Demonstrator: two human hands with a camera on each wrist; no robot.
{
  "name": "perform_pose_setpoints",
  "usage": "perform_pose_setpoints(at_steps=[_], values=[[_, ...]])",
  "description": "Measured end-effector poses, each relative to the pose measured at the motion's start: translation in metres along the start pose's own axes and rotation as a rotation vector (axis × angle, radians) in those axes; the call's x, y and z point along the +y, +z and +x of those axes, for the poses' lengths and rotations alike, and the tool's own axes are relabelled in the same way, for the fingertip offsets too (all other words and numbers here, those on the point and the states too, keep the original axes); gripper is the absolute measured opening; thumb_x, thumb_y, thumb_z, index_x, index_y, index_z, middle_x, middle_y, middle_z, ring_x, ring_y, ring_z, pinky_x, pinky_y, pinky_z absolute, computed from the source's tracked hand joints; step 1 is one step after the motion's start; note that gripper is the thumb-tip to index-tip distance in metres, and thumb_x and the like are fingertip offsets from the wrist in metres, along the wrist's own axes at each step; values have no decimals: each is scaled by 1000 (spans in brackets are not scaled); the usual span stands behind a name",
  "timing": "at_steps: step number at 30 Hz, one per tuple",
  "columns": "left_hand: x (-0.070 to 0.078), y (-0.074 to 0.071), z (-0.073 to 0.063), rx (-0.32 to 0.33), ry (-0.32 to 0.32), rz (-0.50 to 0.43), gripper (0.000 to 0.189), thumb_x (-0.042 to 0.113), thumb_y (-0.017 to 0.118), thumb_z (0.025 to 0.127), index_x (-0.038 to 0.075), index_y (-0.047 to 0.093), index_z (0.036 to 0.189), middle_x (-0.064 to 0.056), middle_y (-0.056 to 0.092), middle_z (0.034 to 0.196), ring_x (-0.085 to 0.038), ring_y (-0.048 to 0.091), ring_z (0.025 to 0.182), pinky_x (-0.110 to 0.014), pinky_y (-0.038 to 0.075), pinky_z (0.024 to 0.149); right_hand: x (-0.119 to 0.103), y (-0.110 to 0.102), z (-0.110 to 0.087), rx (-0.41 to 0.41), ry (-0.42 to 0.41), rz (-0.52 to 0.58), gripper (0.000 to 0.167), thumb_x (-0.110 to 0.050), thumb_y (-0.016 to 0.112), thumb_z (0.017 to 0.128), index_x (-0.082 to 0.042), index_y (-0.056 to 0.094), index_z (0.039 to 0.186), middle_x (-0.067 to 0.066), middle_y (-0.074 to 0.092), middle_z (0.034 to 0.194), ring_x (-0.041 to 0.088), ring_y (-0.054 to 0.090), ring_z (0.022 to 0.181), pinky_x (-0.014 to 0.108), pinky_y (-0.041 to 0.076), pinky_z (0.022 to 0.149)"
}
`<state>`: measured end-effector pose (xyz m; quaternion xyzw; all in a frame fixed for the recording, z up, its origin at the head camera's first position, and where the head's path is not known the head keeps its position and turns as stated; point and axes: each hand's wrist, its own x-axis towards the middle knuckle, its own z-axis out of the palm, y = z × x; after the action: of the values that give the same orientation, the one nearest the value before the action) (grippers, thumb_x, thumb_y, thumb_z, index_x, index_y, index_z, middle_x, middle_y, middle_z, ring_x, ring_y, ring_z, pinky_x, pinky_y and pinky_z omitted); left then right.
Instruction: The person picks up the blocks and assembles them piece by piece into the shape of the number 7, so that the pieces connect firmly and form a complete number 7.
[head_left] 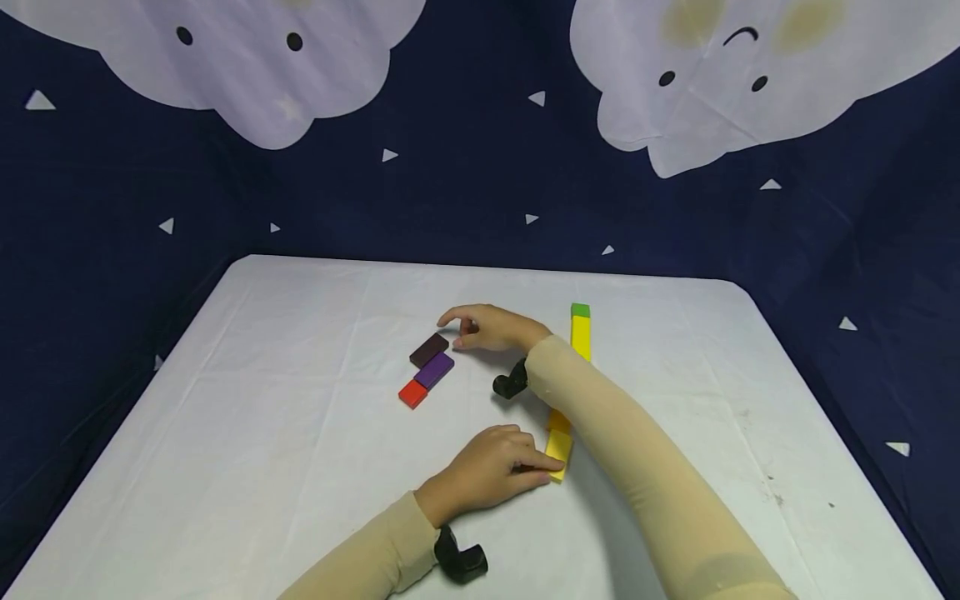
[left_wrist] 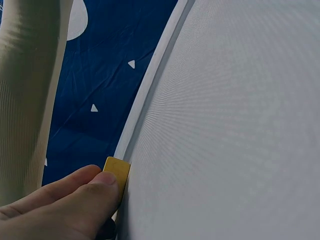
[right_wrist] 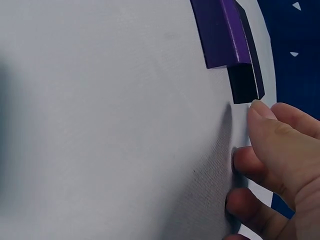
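Note:
My left hand (head_left: 491, 467) pinches the near end of a yellow block (head_left: 559, 448) between thumb and index finger. The same yellow block (left_wrist: 118, 170) shows at the fingertips in the left wrist view. It is the nearest piece of a row, touching an orange block (head_left: 558, 420); my right sleeve covers the middle. Further off, my right hand (head_left: 491, 327) holds nothing, its index finger stretched past a dark brown block (head_left: 429, 350) and its thumb apart. That dark block (right_wrist: 245, 84) lies against a purple block (head_left: 434, 370), with a red block (head_left: 412, 393) at its near end.
At the row's far end are a long yellow block (head_left: 581, 337) and a green block (head_left: 581, 310). Everything lies on a white-covered table (head_left: 285, 433). Behind it hangs a dark blue cloth (head_left: 465, 200) with clouds and triangles. Each wrist carries a black camera mount (head_left: 459, 558).

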<state>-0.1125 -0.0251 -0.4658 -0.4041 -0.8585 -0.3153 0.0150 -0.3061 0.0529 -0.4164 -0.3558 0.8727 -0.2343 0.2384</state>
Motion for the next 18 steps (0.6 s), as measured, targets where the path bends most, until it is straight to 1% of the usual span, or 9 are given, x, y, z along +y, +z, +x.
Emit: perform_pose_setpoints(at_steps=[5, 10, 14, 18], values=[[-1, 0, 0, 1, 12, 10, 23, 37, 68, 93, 33, 75, 115, 18, 58, 74, 5, 43, 73, -11, 35, 72, -3, 0, 1, 1, 10, -12, 41, -27, 66, 96, -32, 56, 136, -2, 62, 104, 16, 53, 98, 34, 43, 93], [-1, 0, -1, -2, 4, 11, 23, 38, 68, 93, 34, 75, 115, 18, 56, 73, 5, 44, 75, -11, 36, 73, -7, 3, 3, -9, -13, -33, 39, -26, 64, 98, -34, 57, 135, -2, 62, 105, 15, 54, 97, 33, 44, 92], [-1, -1, -1, -5, 1, 3, 22, 37, 68, 93, 34, 75, 114, 18, 55, 73, 5, 43, 74, -12, 35, 72, -11, 5, 5, -29, -25, -48, 37, -26, 61, 99, -36, 57, 135, -3, 62, 107, 15, 55, 97, 32, 44, 90], [-1, 0, 0, -6, 0, 1, 22, 37, 68, 93, 34, 75, 114, 18, 56, 73, 5, 43, 73, -11, 34, 71, -12, 6, 6, -36, -27, -86, 35, -27, 61, 100, -35, 57, 133, -3, 62, 106, 14, 55, 95, 31, 44, 89]])
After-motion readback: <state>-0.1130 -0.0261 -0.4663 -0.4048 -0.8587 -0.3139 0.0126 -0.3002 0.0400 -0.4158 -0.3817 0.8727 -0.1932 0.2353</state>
